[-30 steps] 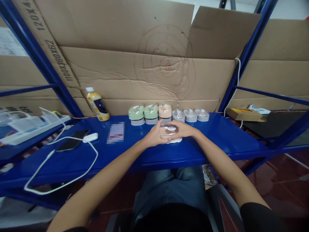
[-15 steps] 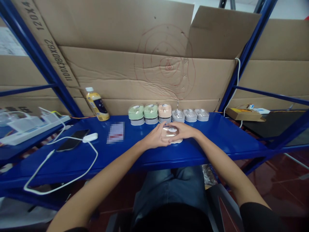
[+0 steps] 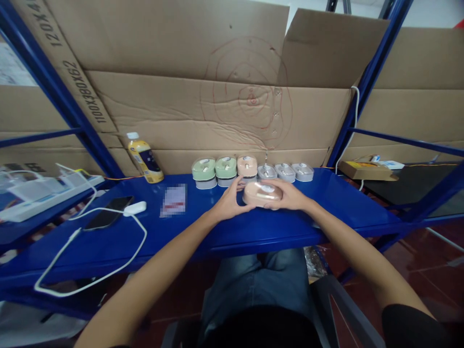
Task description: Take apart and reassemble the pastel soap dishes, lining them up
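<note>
A pink oval box with a clear lid (image 3: pixel 261 194) is held in front of the row of boxes, its long side running left to right. My right hand (image 3: pixel 292 195) grips its right end. At the other end my left hand (image 3: pixel 230 200) is open, thumb and fingers spread in a C, with a gap between palm and box; whether the fingertips touch it I cannot tell. Behind stand two green boxes (image 3: pixel 203 169) and a pink box (image 3: pixel 247 165), each stacked on a grey one. Several single grey boxes (image 3: pixel 285 172) continue the row to the right.
On the blue shelf (image 3: pixel 203 232), a yellow bottle (image 3: pixel 145 158), a blurred-out card (image 3: pixel 173 200) and a phone (image 3: pixel 108 212) with a white cable (image 3: pixel 141 241) lie or stand to the left. Further left is a power strip (image 3: pixel 54 198). A cardboard wall (image 3: pixel 174 101) closes the back.
The pink box has turned lengthwise and shifted right, and a pale piece beneath it no longer shows. My left hand has opened away from it; my right hand has moved right with it.
</note>
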Tool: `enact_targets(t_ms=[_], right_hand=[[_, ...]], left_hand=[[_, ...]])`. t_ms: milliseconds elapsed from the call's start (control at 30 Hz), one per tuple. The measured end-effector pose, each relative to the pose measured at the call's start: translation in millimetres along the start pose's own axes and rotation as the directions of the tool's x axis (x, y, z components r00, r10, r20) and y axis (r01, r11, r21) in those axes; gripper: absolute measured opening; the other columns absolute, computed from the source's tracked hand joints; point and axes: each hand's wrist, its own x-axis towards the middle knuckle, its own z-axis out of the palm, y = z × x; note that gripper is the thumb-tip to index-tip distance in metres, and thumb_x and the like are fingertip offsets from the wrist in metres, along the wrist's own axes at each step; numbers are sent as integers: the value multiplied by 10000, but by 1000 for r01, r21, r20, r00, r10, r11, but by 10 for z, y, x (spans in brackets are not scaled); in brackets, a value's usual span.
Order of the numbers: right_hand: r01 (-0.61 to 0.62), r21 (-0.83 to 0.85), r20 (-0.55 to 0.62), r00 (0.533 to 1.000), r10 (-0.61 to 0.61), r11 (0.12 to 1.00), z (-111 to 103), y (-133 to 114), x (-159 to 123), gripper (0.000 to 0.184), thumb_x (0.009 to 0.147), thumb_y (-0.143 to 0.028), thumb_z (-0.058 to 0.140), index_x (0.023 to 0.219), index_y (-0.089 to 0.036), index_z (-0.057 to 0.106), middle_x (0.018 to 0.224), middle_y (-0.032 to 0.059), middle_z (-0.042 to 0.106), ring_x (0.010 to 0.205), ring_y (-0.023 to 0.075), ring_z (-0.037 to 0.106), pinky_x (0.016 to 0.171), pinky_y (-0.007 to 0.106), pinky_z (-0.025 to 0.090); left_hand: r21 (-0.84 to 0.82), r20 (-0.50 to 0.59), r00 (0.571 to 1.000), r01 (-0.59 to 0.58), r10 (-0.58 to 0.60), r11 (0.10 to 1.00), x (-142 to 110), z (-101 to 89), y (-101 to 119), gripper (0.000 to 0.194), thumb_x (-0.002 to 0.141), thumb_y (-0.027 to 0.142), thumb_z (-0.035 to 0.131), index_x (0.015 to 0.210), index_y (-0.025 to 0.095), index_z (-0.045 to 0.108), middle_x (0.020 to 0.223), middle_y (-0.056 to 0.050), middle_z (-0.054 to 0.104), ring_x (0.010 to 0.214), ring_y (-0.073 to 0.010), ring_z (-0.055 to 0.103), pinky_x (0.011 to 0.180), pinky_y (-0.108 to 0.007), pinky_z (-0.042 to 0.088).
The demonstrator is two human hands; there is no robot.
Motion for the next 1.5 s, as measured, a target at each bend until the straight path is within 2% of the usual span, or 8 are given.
enact_targets(t_ms=[100,200,300,433,800,1033,1333,1500], right_hand=[[-212,-107,-361,918,161,971,-325,345,37,864,730,-647,822,1449,-223,599,1384,146,660,1247,358,620,1104,520,465],[-624,-90,-644,630,433,776,-603,828,153,915,707,-665,802,1451,-177,587,1339,204,630,1237,397,587,1056,540,465],[-848,-55,-675,421,606,527,-704,1225,265,927,662,-660,832,1435,-208,590,1333,210,592,1217,403,586,1031,536,449],[-925,-111,-640,346,686,363,-634,1444,319,876,696,-666,823,1375,-159,599,1337,260,578,1249,424,571,1030,531,437],[-893,-212,-693,424,584,397,-542,1236,211,857,887,-719,565,1401,-36,496,1351,328,567,1287,469,525,1064,586,403],[-268,-517,-170,963,209,813,-29,715,486,727,942,-592,550,1488,-115,504,1602,239,445,1469,416,420,1219,553,329],[-251,-407,-82,968,238,878,335,145,306,749,874,-752,607,1317,-148,616,1414,256,606,1387,483,504,1161,674,379],[-611,-316,-167,789,592,726,212,-62,262,959,702,-824,738,1335,-118,587,1291,304,648,1255,543,600,1017,688,486]], left_hand=[[46,-116,993,12,-6,999,30,-12,27,915,828,459,799,1551,209,296,1392,-176,583,1195,-297,656,1040,-520,555],[92,-122,992,30,-19,995,42,1,25,829,850,430,764,1522,217,327,1344,-152,605,1097,-260,665,955,-478,580],[123,-88,996,41,-30,992,37,26,13,803,853,425,746,1515,221,340,1346,-142,598,1067,-241,652,932,-453,575],[144,-71,995,75,-66,987,36,25,15,789,866,441,715,1520,209,341,1360,-149,578,1056,-237,637,923,-447,565],[173,-43,989,148,-142,974,49,4,44,751,871,472,694,1491,194,374,1369,-158,550,1066,-250,632,918,-443,564],[191,-16,993,115,-114,975,49,6,-12,706,892,465,679,1475,198,384,1392,-163,536,1080,-248,634,944,-453,558],[184,-25,993,118,-116,976,55,16,-26,685,892,440,690,1472,211,408,1392,-153,549,1082,-255,648,974,-477,563],[154,17,995,99,-103,983,46,4,18,842,814,523,791,1498,222,403,1407,-159,548,1170,-302,639,1031,-518,547]])
